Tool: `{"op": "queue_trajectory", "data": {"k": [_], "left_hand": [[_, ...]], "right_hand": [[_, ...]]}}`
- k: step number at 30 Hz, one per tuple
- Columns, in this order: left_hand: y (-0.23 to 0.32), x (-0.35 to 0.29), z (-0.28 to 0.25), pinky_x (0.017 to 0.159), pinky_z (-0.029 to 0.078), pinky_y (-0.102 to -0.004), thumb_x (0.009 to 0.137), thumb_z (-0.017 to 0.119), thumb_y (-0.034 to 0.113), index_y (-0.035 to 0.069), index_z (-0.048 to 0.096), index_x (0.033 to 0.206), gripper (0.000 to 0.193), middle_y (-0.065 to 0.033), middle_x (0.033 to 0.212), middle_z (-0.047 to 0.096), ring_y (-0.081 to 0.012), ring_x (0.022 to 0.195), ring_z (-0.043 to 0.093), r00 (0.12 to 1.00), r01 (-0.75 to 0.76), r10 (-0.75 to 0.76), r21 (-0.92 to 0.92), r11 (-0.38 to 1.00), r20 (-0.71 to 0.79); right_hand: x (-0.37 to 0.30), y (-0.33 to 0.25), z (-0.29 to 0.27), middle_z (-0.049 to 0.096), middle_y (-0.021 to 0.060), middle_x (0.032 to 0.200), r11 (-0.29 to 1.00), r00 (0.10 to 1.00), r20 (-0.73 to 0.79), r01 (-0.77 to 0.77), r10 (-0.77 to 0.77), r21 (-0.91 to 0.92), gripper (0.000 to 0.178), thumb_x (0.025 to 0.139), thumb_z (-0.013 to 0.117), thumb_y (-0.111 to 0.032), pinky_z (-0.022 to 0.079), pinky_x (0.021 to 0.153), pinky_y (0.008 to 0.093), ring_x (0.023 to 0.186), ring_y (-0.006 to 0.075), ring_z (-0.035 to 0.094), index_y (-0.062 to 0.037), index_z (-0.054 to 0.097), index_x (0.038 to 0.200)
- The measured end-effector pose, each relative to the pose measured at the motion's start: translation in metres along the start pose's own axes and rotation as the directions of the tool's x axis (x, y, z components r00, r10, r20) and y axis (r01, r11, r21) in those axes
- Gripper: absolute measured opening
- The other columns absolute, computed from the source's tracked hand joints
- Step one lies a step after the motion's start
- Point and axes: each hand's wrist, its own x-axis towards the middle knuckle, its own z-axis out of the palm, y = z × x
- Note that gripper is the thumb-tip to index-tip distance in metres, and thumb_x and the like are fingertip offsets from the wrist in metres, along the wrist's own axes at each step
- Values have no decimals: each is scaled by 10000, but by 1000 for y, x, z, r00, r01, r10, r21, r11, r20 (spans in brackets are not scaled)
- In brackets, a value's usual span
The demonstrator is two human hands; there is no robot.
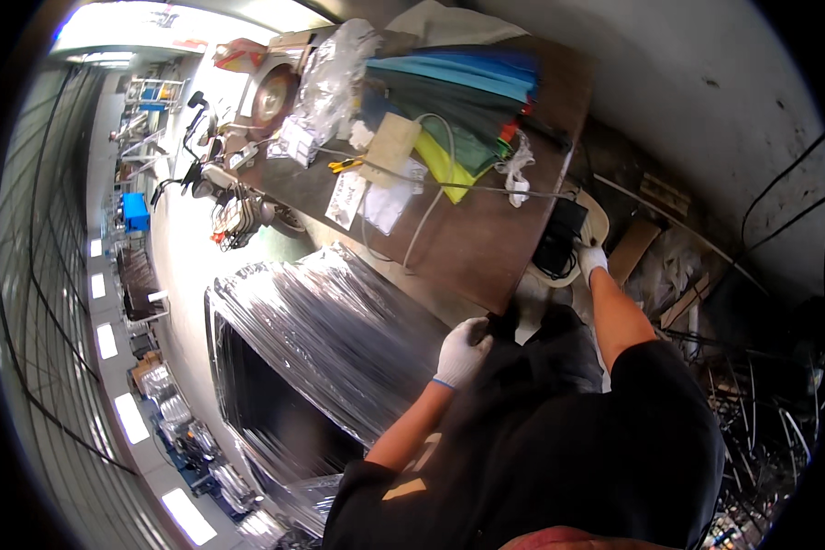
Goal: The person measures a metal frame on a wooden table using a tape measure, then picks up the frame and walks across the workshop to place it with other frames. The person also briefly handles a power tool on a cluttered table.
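Note:
My left hand [463,353], in a white knit glove, is closed beside the front corner of a brown table [467,261]. A small dark patch shows at its fingertips; I cannot make out what it holds. Out to the right, my gloved right hand [592,260] reaches down to the edge of a cream seat [598,215]. Its fingers look drawn together against black things there, but their grip is partly hidden. On that seat lie a black pouch-like item [560,229] and a black cable [559,272].
Stacked blue and green cloths [458,92], a yellow cloth [449,170], a beige box [390,149], papers [388,203] and a grey cable [423,229] lie on the table. A plastic-wrapped bundle [330,321] stands left of me. Wires and scrap [761,403] crowd the right.

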Motion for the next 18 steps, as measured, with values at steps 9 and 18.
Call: {"op": "queue_trajectory", "data": {"k": [9, 18], "left_hand": [[-52, 49, -83, 991, 604, -401, 928, 738, 146, 5, 720, 1285, 385, -200, 1222, 774, -316, 1137, 763, 986, -168, 169, 104, 980, -4], [-101, 122, -219, 955, 600, -375, 923, 737, 151, 25, 755, 1204, 309, -159, 1096, 809, -269, 1043, 785, 934, -186, 233, 188, 964, -272]], "right_hand": [[-136, -14, -55, 747, 217, 1330, 965, 882, -456, 210, -119, 154, 513, 971, 769, -270, 538, 1079, 442, 1260, 374, 707, -21, 653, 1405], [-266, -97, -2, 756, 168, 1262, 821, 811, -426, 525, -402, 224, 379, 1020, 708, -124, 543, 1060, 393, 1182, 264, 723, 19, 656, 1367]]}}
